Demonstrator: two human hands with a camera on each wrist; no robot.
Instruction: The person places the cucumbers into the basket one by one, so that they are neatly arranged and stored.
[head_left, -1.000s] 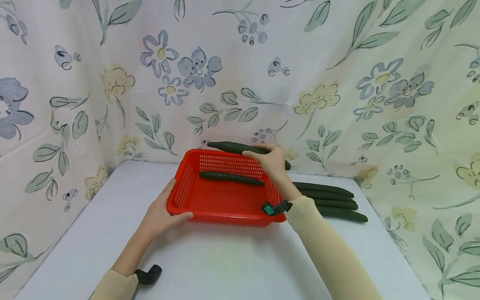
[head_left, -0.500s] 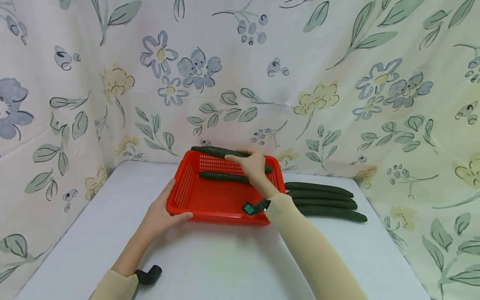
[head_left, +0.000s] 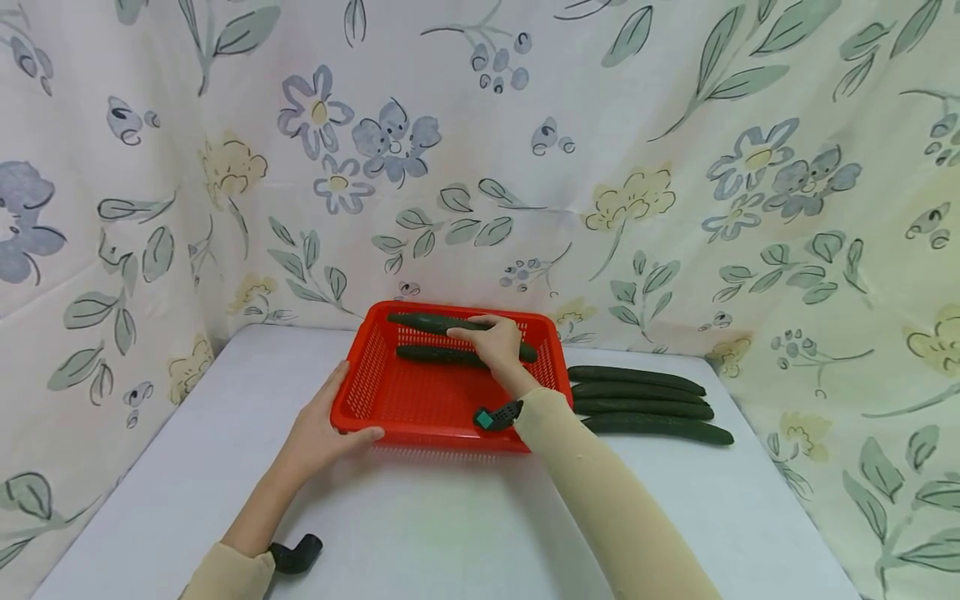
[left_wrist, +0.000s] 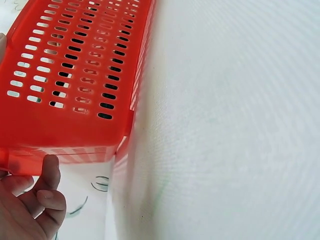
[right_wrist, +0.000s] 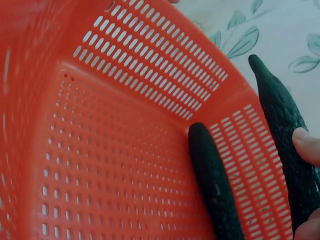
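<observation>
A red plastic basket with slotted walls stands on the white table. My left hand grips its near left corner, thumb over the front rim; in the left wrist view curled fingers show at the basket's edge. My right hand holds a dark green cucumber between thumb and fingers, over the back part of the basket. Below it, a second cucumber lies on the basket floor along the back wall; the right hand covers part of it in the head view.
To the right of the basket, several cucumbers lie side by side on the table. A floral curtain hangs behind the table and along its sides.
My right hand has carried the cucumber left and down, from above the basket's back right rim to inside its back edge. The left hand stays on the basket.
</observation>
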